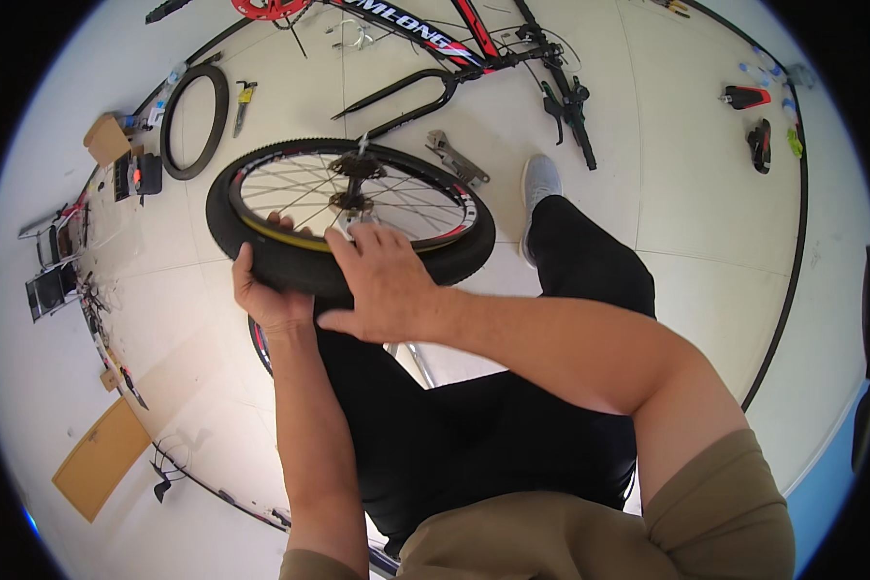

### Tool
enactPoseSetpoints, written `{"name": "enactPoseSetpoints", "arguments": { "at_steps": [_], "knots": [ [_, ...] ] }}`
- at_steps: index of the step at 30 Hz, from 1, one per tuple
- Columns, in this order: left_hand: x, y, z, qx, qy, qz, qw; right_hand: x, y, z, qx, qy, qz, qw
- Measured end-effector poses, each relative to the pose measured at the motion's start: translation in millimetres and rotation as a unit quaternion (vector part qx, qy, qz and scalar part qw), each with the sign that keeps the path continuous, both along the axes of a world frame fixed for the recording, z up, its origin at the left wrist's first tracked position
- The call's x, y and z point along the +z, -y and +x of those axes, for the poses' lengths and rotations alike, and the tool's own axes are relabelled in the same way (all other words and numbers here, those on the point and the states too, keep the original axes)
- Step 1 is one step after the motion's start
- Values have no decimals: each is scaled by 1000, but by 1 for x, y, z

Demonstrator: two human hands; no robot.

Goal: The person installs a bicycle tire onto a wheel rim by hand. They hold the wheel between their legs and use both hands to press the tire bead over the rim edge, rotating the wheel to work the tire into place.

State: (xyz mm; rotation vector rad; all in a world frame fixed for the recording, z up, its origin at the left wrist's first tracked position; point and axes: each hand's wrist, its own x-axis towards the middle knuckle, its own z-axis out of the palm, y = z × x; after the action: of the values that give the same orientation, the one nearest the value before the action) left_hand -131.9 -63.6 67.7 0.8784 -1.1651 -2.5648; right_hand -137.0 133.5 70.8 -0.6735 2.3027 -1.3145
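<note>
A bicycle wheel (358,179) with a thick black tyre (304,275) is tilted above my left leg. My left hand (273,298) is wrapped round the tyre's near left part, with its fingertips over the inner side and the thumb outside. Just to its right, my right hand (387,275) grips the same tyre, fingers bent over the top and thumb low on the outer wall. Along the near edge of the rim, a yellow strip (300,238) shows between rim and tyre. Part of the near rim is hidden under my right fingers.
Beyond the wheel lies a black and red bicycle frame (411,34) with its fork (406,104) and handlebar (575,111). A grey metal tool (454,158) is on the floor near my shoe (539,184). At left are a loose tyre (195,123) and a yellow-handled tool (245,101).
</note>
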Motion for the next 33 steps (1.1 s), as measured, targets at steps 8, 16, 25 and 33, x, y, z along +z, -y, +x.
{"name": "enactPoseSetpoints", "arguments": {
  "at_steps": [8,16,25,33],
  "knots": [
    [5,24,-9,128,19,77,989,-22,-5,-6,-17,-120,168,978],
    [19,-12,-12,167,90,3,982,-30,-2,-26,22,-118,172,978],
    [-9,-49,22,126,92,45,987,-22,16,-14,83,-96,223,966],
    [-8,-40,10,114,47,95,988,-29,27,-10,45,-74,177,980]
  ]
}}
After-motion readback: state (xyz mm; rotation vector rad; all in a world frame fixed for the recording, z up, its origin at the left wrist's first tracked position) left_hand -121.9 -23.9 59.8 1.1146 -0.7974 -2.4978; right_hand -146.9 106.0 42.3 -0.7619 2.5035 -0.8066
